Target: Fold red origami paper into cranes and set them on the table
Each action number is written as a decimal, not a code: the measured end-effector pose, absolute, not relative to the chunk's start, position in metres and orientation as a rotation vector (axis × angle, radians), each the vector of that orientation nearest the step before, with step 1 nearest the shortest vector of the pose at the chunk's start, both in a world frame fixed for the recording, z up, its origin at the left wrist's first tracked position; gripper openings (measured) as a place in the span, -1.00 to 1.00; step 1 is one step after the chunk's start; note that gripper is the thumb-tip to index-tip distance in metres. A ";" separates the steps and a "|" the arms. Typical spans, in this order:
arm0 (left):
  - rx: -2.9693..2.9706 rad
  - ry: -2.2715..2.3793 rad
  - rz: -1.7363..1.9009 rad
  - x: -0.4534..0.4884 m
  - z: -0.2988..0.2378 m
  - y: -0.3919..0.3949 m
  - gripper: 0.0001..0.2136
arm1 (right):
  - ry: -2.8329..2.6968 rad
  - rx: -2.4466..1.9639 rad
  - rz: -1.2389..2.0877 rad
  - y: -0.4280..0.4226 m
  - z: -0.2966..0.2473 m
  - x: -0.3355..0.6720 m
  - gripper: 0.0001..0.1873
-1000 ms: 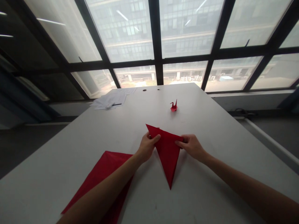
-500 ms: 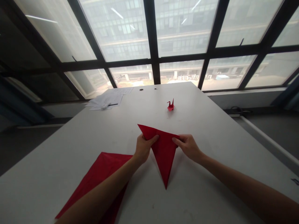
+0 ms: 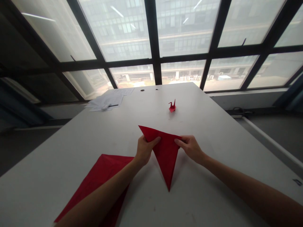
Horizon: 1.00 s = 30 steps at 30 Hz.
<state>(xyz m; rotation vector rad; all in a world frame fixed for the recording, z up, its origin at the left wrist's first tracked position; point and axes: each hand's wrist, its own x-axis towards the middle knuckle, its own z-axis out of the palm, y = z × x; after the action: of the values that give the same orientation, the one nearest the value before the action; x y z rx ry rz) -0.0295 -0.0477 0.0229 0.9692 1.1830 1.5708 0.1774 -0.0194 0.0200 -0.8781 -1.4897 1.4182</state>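
Tapering toward the frame's lower centre, the folded red paper triangle lies between left hand and right hand, both grips pinching its upper sides.

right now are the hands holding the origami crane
No, the left hand and right hand hold folded red paper; the origami crane stands apart on the table.

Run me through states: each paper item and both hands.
Folded red paper piece: held, tip downward.
Left hand: gripping its left side.
Right hand: pinching its right corner.
Large red paper sheet: lying, partly hidden.
Small red paper crane: standing upright.
White paper sheets: spread, overlapping.
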 end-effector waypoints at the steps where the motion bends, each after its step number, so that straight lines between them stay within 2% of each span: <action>1: 0.971 1.186 1.570 -0.029 0.023 -0.048 -0.67 | -1.492 -0.877 1.418 -0.019 0.020 0.178 -0.62; 30: 0.956 1.167 1.581 -0.028 0.024 -0.049 -0.69 | -1.467 -0.798 1.444 -0.021 0.019 0.179 -0.66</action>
<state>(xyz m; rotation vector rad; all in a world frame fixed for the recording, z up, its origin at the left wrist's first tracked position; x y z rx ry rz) -0.0283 -0.0487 0.0238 0.9555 1.1668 1.5810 0.1789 -0.0213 0.0191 -0.7976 -1.4669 1.4437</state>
